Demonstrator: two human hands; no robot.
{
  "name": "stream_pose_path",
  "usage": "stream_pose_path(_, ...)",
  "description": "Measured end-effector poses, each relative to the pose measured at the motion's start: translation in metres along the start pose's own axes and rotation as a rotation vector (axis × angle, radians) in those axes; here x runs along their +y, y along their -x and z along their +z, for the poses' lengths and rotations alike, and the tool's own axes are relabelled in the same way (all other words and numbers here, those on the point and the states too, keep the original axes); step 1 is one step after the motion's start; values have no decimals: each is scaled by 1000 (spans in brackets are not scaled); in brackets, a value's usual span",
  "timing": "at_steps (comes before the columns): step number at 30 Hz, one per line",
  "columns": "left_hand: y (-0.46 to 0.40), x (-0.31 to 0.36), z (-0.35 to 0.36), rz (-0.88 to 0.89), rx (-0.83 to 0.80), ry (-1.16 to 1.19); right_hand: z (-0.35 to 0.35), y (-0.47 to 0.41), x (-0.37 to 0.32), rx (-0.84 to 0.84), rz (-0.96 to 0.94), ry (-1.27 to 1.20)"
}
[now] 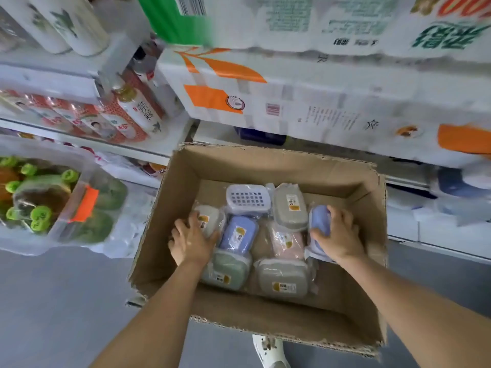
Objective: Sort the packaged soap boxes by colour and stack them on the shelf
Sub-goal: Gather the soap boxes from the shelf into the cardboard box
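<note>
Grey floor (pixel 53 301) — white shelves (pixel 148 148) of packaged goods.

white shoe (pixel 268 350) cut by bottom edge, shelf packages (pixel 345 30) blurred

Retail shop aisle, seen from above. White shelving (pixel 148 151) runs along the wall in tiers, stocked with multiples of the same goods: bulk packs of tissue or toilet paper (pixel 305 102) in printed plastic wrap with a barcode, red-and-white packaged items (pixel 79 120) in a row, and bottles (pixel 138 107) laid on their sides. At left, shrink-wrapped bottles with green caps (pixel 39 208) carry what appears to be an orange price tag (pixel 86 204), though blur prevents reading it. An open cardboard carton (pixel 265 314) on the grey floor (pixel 53 301) holds individually wrapped, labelled soap boxes (pixel 289 211), consistent with restocking.
</note>
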State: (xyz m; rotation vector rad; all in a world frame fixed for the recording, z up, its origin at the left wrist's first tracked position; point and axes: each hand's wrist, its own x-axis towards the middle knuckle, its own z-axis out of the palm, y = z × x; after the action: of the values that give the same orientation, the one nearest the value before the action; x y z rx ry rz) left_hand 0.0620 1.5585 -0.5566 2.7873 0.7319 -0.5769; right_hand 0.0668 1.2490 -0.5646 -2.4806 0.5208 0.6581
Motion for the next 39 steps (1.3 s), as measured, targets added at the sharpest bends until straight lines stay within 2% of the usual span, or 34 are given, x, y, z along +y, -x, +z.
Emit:
stream_pose_path(4, -8, -2, 12, 11, -62, -26, 12, -10, 7, -50, 34, -20)
stream_pose_path(9, 4, 23, -23, 82, -228, -76, -15, 7, 3, -145, 37, -8)
stream_pose_path(13, 44, 58, -63, 337, -287, -125, -66, 39, -2, -96, -14, -47)
stream_pose_path(16, 95, 95, -102, 554, -172, -169, -119, 74, 6, -76, -106, -63)
stream_pose_path(18, 133, 125, -132, 665, -27, -157, -163, 105, 17, 12, -184, -39)
stream_pose_path(23, 247, 214, -197, 902, 338, -60, -291, 200, 80, 428, -334, 196)
stream_pose_path(27, 355, 283, -226, 1082, 532, 40, -377, 271, 156, 673, -317, 244)
stream_pose_path(31, 450, 347, -225, 1255, 665, 96, -440, 334, 241, 890, -300, 271)
stream_pose_path(35, 534, 411, -211, 1406, 705, 111, -488, 388, 327, 1094, -250, 312)
stream_pose_path(39, 607, 472, -192, 1566, 709, 159, -531, 429, 401, 1180, -157, 334)
